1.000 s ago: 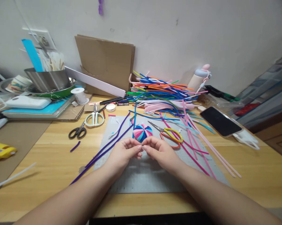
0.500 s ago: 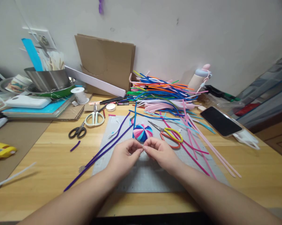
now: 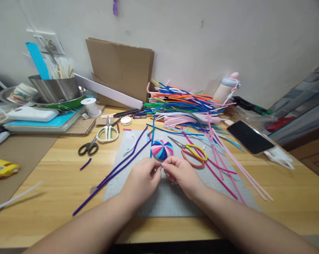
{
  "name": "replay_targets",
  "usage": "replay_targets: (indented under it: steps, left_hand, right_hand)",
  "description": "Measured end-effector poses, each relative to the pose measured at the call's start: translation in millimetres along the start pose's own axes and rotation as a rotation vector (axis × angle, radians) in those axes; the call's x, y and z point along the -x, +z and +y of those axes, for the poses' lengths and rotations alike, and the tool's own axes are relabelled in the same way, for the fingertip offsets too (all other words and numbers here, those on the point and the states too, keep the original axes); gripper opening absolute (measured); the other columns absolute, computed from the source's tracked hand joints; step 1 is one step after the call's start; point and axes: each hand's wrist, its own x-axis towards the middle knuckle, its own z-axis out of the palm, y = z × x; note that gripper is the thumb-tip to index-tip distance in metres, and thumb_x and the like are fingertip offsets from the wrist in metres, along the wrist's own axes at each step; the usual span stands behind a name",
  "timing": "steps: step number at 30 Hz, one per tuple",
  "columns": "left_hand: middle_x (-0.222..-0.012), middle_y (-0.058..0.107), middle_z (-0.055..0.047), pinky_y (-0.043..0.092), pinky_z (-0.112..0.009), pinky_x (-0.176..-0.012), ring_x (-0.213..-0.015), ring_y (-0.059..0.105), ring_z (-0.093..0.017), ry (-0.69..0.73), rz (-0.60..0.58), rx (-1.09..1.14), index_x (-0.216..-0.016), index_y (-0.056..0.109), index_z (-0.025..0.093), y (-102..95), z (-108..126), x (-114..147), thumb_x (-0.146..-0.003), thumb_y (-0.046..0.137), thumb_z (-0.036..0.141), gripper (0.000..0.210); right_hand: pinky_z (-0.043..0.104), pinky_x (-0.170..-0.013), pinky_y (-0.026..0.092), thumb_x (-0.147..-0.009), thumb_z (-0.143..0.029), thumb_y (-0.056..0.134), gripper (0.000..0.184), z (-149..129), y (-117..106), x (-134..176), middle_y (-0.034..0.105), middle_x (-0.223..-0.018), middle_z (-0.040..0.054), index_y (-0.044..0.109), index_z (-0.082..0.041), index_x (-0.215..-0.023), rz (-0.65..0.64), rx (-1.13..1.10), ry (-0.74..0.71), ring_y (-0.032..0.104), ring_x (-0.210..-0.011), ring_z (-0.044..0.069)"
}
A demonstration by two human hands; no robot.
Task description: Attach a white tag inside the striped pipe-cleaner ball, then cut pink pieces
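Observation:
My left hand (image 3: 146, 176) and my right hand (image 3: 181, 173) meet fingertip to fingertip above the grey cutting mat (image 3: 172, 203). Both are closed in a pinch; whatever lies between the fingers is too small to make out. Just beyond them rests a round striped piece (image 3: 161, 149) in pink, blue, white and purple, apparently of pipe cleaners. Scissors with yellow and red handles (image 3: 193, 154) lie open to its right. Purple pipe cleaners (image 3: 117, 173) stretch across the mat's left edge, and magenta ones (image 3: 221, 179) lie at right.
A heap of coloured pipe cleaners (image 3: 183, 106) is piled against the wall. White-handled scissors (image 3: 107, 134), black scissors (image 3: 88, 148) and a yellow glue gun (image 3: 1, 171) lie left. A phone (image 3: 250, 137) and a bottle (image 3: 225, 90) are at right.
My left hand has rolled slightly, its fingers curling in more. My right fingers have shifted a little at the pinch. The objects on the table stay put.

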Motion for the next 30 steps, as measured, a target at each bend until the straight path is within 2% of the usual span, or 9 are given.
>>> replay_targets:
  steps: [3,7,11,15,18,23,27,30]
  left_hand:
    - [-0.078,0.067,-0.004,0.044,-0.028,-0.07,-0.075,0.061,-0.017,0.004,0.004,-0.027,-0.083,0.066,0.019,-0.1,0.2,-0.6,-0.08,0.053,0.015,0.014]
    - [-0.071,0.066,-0.002,0.042,-0.025,-0.062,-0.065,0.059,-0.015,-0.054,0.017,-0.011,-0.077,0.066,0.019,-3.8,2.2,-2.4,-0.079,0.055,0.017,0.012]
    - [-0.068,0.065,-0.001,0.041,-0.023,-0.058,-0.061,0.057,-0.013,-0.15,0.031,0.043,-0.076,0.066,0.018,-7.4,2.3,-4.4,-0.076,0.057,0.018,0.009]
    - [-0.064,0.063,0.001,0.04,-0.022,-0.055,-0.057,0.055,-0.012,-0.202,0.014,0.126,-0.074,0.065,0.018,-8.3,2.1,-5.3,-0.076,0.057,0.019,0.009]
    - [-0.064,0.063,0.0,0.04,-0.022,-0.055,-0.057,0.054,-0.012,-0.222,0.005,0.154,-0.074,0.065,0.018,-8.3,2.6,-5.2,-0.077,0.056,0.021,0.01]
    - [-0.063,0.062,0.0,0.038,-0.023,-0.055,-0.058,0.054,-0.013,-0.129,-0.046,0.11,-0.073,0.065,0.018,-9.1,3.6,-6.2,-0.075,0.055,0.017,0.01]
    - [-0.063,0.06,-0.001,0.037,-0.024,-0.058,-0.06,0.052,-0.013,-0.022,-0.19,0.109,-0.069,0.063,0.017,-10.5,4.7,-7.5,-0.077,0.051,0.015,0.014]
    - [-0.066,0.061,-0.002,0.038,-0.024,-0.059,-0.061,0.052,-0.013,-0.053,-0.247,0.184,-0.069,0.063,0.016,-11.7,5.7,-8.1,-0.079,0.052,0.019,0.015]
  right_hand:
    - [0.02,-0.041,0.023,-0.073,-0.039,0.063,0.027,0.4,-0.4,-0.6,0.044,-0.047,-0.0081,0.048,-0.018,-0.068,-0.023,-0.005,-0.002,0.034,-0.04,0.006]
    - [0.021,-0.044,0.027,-0.077,-0.039,0.058,0.023,-2.7,-1.3,0.7,0.046,-0.053,-0.0065,0.049,-0.018,-0.072,-0.07,0.069,-0.043,0.037,-0.044,0.007]
    - [0.025,-0.057,0.039,-0.08,-0.027,0.055,0.01,-6.2,-3.2,5.9,0.056,-0.067,-0.0009,0.055,-0.018,-0.075,-0.037,0.415,-0.292,0.05,-0.061,0.012]
    - [0.027,-0.062,0.04,-0.083,-0.017,0.051,0.008,-5.9,-6.0,11.0,0.06,-0.072,0.0009,0.058,-0.019,-0.079,-0.016,0.743,-0.547,0.053,-0.066,0.014]
    - [0.028,-0.064,0.039,-0.083,-0.014,0.05,0.01,-5.5,-7.3,12.9,0.06,-0.072,0.0011,0.056,-0.019,-0.078,-0.044,0.877,-0.64,0.053,-0.067,0.015]
    - [0.027,-0.064,0.038,-0.086,-0.015,0.048,0.011,-9.6,-10.5,14.6,0.058,-0.07,0.0004,0.055,-0.019,-0.078,-0.128,0.897,-0.681,0.052,-0.066,0.014]
    - [0.027,-0.064,0.038,-0.086,-0.016,0.05,0.01,-17.7,-16.3,13.8,0.059,-0.071,0.0004,0.055,-0.019,-0.078,-0.126,0.896,-0.705,0.052,-0.066,0.014]
    - [0.026,-0.063,0.04,-0.087,-0.017,0.051,0.009,-22.0,-19.8,11.9,0.06,-0.074,0.0006,0.057,-0.019,-0.08,-0.131,0.834,-0.693,0.053,-0.067,0.013]
